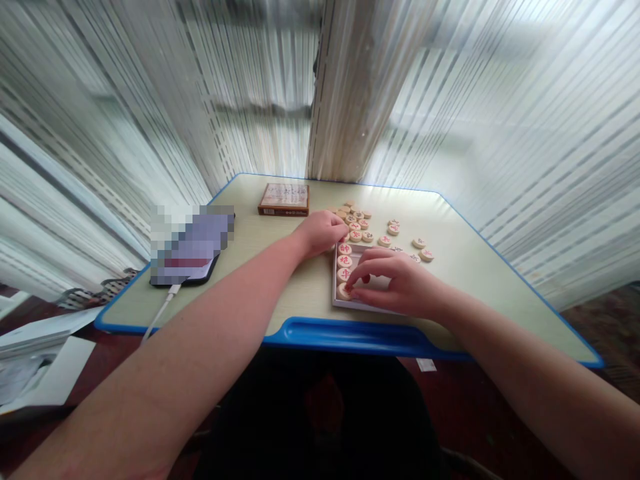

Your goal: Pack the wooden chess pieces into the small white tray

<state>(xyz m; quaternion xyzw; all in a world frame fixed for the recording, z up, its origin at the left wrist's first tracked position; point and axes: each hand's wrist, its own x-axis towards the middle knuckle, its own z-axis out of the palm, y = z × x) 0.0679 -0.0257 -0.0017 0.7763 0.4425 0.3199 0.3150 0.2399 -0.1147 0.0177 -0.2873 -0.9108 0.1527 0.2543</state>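
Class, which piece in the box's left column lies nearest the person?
The lowest piece in the picture, by the right hand; the other column pieces lie farther off, toward the left hand.

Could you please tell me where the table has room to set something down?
The right side of the table, beyond the loose pieces, is bare, as is the patch between the phone and the flat box. It is crowded around the tray, where the left hand and right hand are.

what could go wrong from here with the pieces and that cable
The right hand, its fingers at the row of pieces in the box, might nudge that row crooked. The left hand might scatter the loose pieces nearby. The left forearm might snag the cable crossing the table edge.
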